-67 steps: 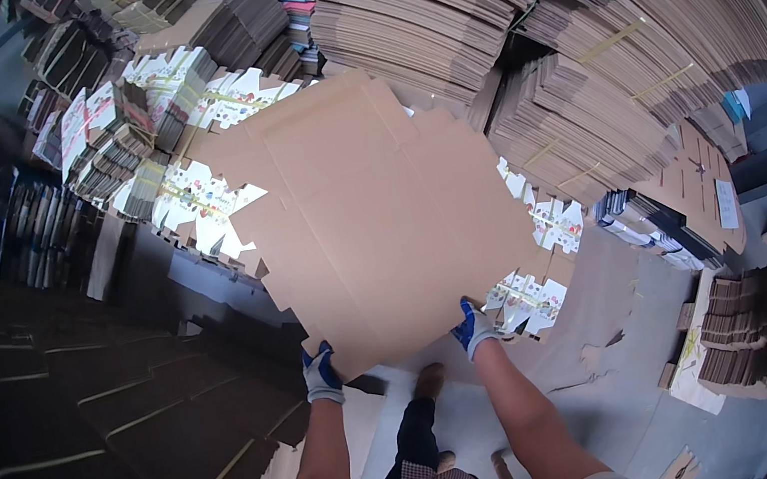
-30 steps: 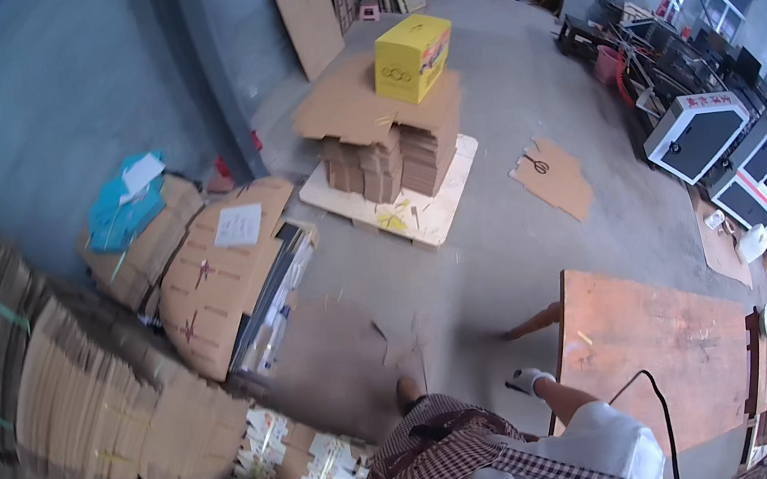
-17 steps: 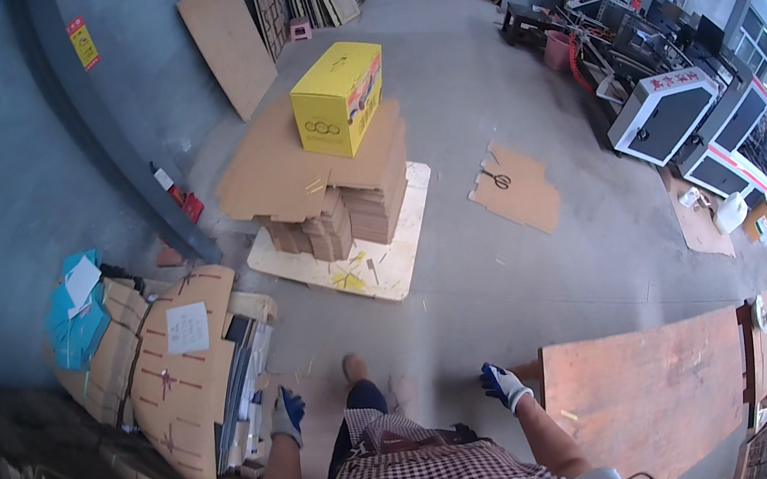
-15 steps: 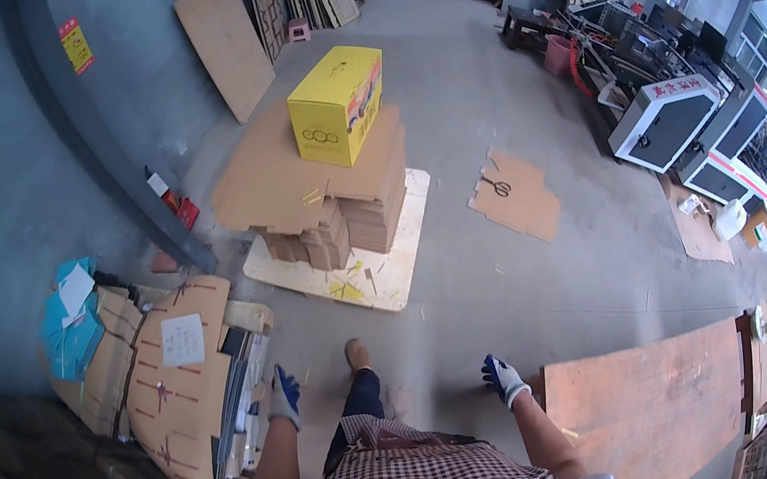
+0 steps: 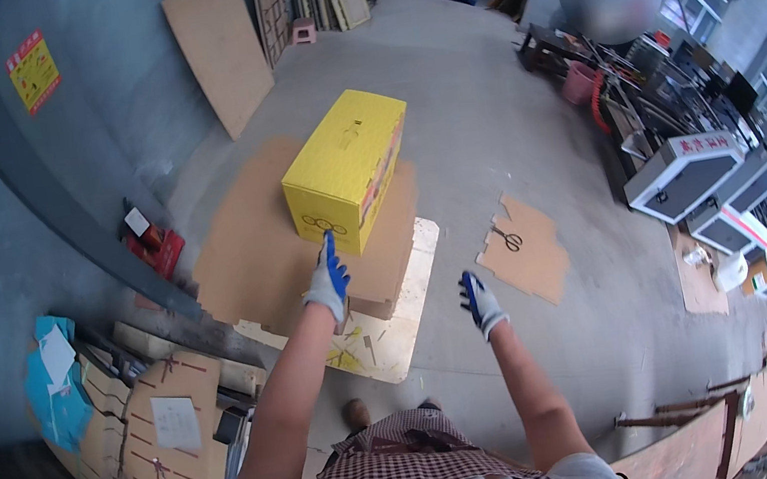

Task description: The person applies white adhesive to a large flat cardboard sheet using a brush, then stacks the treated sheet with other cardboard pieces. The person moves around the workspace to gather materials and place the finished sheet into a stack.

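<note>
Left hand fingers extended, nearly touching yellow carton; right hand open, empty. Carton probably light, rigid; grip at opposite bottom edges.

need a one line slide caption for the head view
Gloved left hand reaches toward a yellow box on a stack of flat cardboard; right hand raised, empty.

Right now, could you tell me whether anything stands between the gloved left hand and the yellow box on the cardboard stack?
Nothing visible does. The left hand reaches with open fingers toward the near end of the yellow box, with only the flat cardboard stack beneath. The right hand hangs apart, over the floor.
</note>
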The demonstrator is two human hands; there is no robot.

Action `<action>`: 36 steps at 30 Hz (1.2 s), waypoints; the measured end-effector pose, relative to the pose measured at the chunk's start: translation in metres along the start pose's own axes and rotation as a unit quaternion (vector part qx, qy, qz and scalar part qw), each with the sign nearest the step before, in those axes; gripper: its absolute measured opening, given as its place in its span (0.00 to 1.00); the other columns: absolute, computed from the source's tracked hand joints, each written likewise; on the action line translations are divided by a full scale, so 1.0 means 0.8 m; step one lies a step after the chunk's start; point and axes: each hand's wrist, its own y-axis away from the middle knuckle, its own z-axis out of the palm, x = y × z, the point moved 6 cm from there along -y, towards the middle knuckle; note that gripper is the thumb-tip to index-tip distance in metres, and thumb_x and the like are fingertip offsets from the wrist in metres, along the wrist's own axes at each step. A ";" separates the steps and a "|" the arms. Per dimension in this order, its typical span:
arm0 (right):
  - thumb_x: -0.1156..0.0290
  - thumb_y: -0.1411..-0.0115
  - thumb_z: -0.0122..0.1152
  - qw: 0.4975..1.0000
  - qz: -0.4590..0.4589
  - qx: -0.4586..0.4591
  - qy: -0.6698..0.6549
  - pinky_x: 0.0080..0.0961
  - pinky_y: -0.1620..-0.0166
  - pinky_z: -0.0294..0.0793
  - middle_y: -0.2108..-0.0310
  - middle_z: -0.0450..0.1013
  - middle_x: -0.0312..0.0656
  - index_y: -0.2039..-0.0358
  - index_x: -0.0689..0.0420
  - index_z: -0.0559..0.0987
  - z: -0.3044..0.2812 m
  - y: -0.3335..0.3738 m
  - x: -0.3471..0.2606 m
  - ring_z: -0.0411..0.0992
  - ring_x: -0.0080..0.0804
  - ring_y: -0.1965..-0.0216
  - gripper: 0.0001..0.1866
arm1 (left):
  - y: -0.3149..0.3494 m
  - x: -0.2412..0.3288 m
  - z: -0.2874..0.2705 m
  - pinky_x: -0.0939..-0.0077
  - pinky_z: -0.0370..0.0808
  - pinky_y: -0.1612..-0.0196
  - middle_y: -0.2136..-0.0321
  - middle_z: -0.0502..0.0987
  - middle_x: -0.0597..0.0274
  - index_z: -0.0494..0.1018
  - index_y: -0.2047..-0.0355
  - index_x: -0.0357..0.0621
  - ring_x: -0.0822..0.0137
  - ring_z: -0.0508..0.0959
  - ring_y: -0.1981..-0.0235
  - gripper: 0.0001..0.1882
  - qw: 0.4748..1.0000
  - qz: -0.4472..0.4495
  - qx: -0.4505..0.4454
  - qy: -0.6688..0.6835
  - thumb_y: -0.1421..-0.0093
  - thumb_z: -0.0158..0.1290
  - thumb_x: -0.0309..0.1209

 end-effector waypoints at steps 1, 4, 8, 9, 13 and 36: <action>0.46 0.33 0.49 0.998 -0.048 -0.002 0.040 0.21 0.67 0.68 0.66 0.70 0.28 0.44 0.50 0.73 0.002 -0.046 -0.039 0.64 0.19 0.71 0.26 | -0.017 0.009 0.020 0.59 0.57 0.37 0.32 0.50 0.54 0.45 0.30 0.75 0.56 0.59 0.37 0.41 1.000 0.000 -0.004 0.017 0.39 0.42 0.67; 0.43 0.34 0.48 0.985 -0.083 -0.054 0.138 0.37 0.51 0.68 0.43 0.68 0.29 0.37 0.43 0.67 0.020 -0.194 -0.142 0.65 0.29 0.56 0.30 | -0.056 0.016 0.051 0.53 0.52 0.33 0.29 0.43 0.54 0.42 0.30 0.78 0.52 0.52 0.31 0.42 0.998 0.000 -0.005 0.069 0.41 0.40 0.69; 0.51 0.29 0.45 0.976 -0.169 -0.057 0.128 0.20 0.55 0.71 0.45 0.71 0.36 0.37 0.56 0.66 0.129 -0.341 -0.257 0.69 0.22 0.60 0.28 | -0.086 0.007 0.003 0.45 0.50 0.34 0.29 0.44 0.61 0.41 0.30 0.77 0.48 0.49 0.31 0.47 0.992 0.022 0.057 0.112 0.45 0.45 0.71; 0.46 0.31 0.44 0.975 -0.161 -0.069 0.133 0.31 0.49 0.67 0.39 0.64 0.30 0.34 0.49 0.62 0.125 -0.392 -0.279 0.63 0.25 0.48 0.31 | -0.083 0.005 0.028 0.44 0.50 0.35 0.29 0.46 0.64 0.40 0.29 0.74 0.50 0.49 0.31 0.51 0.990 0.034 0.059 0.125 0.48 0.49 0.71; 0.41 0.34 0.45 0.971 -0.190 -0.094 0.110 0.38 0.36 0.56 0.32 0.56 0.34 0.31 0.51 0.55 0.144 -0.526 -0.386 0.55 0.33 0.34 0.38 | -0.094 0.036 0.099 0.43 0.55 0.39 0.32 0.53 0.70 0.40 0.29 0.71 0.56 0.54 0.33 0.55 0.980 0.054 0.101 0.161 0.50 0.56 0.66; 0.49 0.33 0.49 0.829 -0.222 -0.478 0.189 0.27 0.55 0.75 0.55 0.74 0.36 0.45 0.52 0.73 0.498 -0.050 -0.318 0.72 0.25 0.59 0.24 | 0.311 0.081 -0.263 0.62 0.73 0.42 0.36 0.59 0.62 0.61 0.35 0.51 0.65 0.66 0.40 0.41 0.882 0.264 0.360 0.151 0.48 0.67 0.31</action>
